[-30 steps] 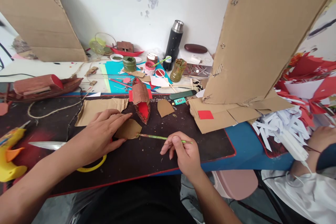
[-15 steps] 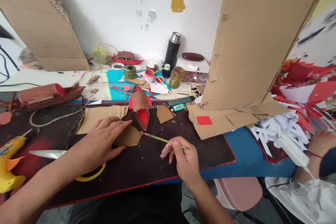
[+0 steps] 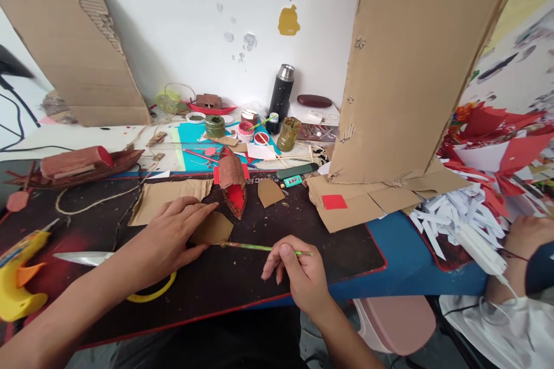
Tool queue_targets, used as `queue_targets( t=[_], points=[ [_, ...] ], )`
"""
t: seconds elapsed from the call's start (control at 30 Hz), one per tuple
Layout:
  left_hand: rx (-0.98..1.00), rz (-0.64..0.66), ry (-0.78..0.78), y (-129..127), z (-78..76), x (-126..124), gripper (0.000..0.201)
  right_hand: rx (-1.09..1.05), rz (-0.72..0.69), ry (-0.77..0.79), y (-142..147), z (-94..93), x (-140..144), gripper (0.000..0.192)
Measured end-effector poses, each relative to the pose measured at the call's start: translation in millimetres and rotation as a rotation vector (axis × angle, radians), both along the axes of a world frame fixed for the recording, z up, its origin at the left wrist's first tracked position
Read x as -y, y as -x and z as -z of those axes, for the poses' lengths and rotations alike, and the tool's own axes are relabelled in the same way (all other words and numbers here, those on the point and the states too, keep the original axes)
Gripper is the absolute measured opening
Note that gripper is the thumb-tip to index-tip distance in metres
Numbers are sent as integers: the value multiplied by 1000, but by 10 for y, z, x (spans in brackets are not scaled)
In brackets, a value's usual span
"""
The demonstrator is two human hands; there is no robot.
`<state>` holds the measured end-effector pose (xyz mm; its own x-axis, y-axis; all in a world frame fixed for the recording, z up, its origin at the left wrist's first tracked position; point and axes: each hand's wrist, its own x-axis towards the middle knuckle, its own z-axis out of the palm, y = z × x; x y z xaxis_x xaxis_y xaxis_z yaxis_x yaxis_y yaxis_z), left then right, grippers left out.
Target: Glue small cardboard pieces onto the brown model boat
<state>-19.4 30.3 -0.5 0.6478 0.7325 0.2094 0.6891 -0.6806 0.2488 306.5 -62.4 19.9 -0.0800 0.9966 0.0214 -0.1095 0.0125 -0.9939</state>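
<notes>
My left hand [image 3: 167, 236] lies flat on the dark mat [image 3: 242, 277], fingertips pressing down a small brown cardboard piece [image 3: 213, 229]. My right hand [image 3: 298, 274] pinches a thin green paintbrush [image 3: 259, 247] near its end; the brush tip touches the lower edge of that cardboard piece. Just beyond stands a small red and brown model boat [image 3: 232, 180]. A second brown cardboard cut-out [image 3: 269, 192] lies to its right.
A yellow glue gun [image 3: 19, 277], a knife blade [image 3: 82, 256] and a yellow ring [image 3: 151, 293] lie left. Paint jars [image 3: 246, 127], a black flask [image 3: 280, 95] and a larger wooden boat [image 3: 73, 162] stand behind. Tall cardboard [image 3: 411, 69] rises right; another person's arm [image 3: 526, 242] rests by paper strips.
The brush tip has moved from the right edge of the cardboard piece down to its lower edge. The view has tilted up a little; my left hand has stayed put.
</notes>
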Motion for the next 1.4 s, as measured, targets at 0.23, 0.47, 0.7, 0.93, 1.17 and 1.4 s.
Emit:
queue_targets(
  t=[0.23, 0.47, 0.7, 0.93, 1.17, 1.4],
  points=[
    [-7, -4, -15, -4, 23, 23, 72, 0, -24, 17, 87, 51, 4, 59],
    [-8, 1, -25, -5, 12, 20, 73, 17, -56, -26, 158, 42, -36, 58],
    [19, -4, -25, -2, 35, 16, 71, 16, 55, -11, -16, 24, -24, 56],
    [11, -20, 3, -1, 50, 17, 71, 36, 100, -23, 21, 10, -60, 58],
    [6, -24, 33, -4, 49, 29, 71, 54, 61, -34, 146, 64, -166, 59],
    [-6, -26, 29, 0, 24, 28, 74, 87, 59, -82, 223, 91, -295, 61]
  ],
)
